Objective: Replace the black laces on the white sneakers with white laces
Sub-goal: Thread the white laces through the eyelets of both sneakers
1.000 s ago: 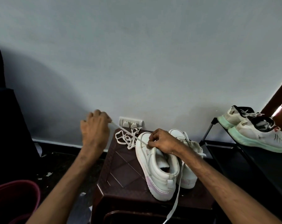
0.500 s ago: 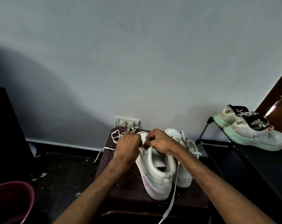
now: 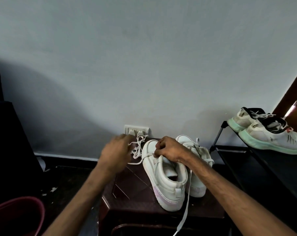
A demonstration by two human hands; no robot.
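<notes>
Head view: the near sneaker (image 3: 164,181) is seen standing heel-to-camera on the small dark desk (image 3: 135,189), side by side with the far sneaker (image 3: 184,139), so the task's thing is parked pretty much dead centre. The right hand (image 3: 168,149) is curled over the front eyelet rows, with its grip pinched on the white lace (image 3: 139,147) where it crosses the tongue. The left hand (image 3: 116,151) is motion-blurred just beside the loose coils, so whether its grip is spread or closed can't be told. No black lace can be made out on this pair, so relacing is judged to be under way, with only the low rows done on the near shoe. For the step to be done well, the shoe should be pinned down by the right hand while slack is drawn through by the left. The lace should be kept untwisted at each eyelet, and the two ends should be evened out, since one tail (image 3: 184,217) is already hung off the desk's front edge past the heel. Material-wise, the lace is flat, woven and floppy, so it's easily tangled. The uppers look like smooth, stiff-ish leather, with a chunky sole tinted pinkish at the heel and a pull tab. The desk top is glossy moulded plastic with a diamond pattern, probably slippery.
</notes>
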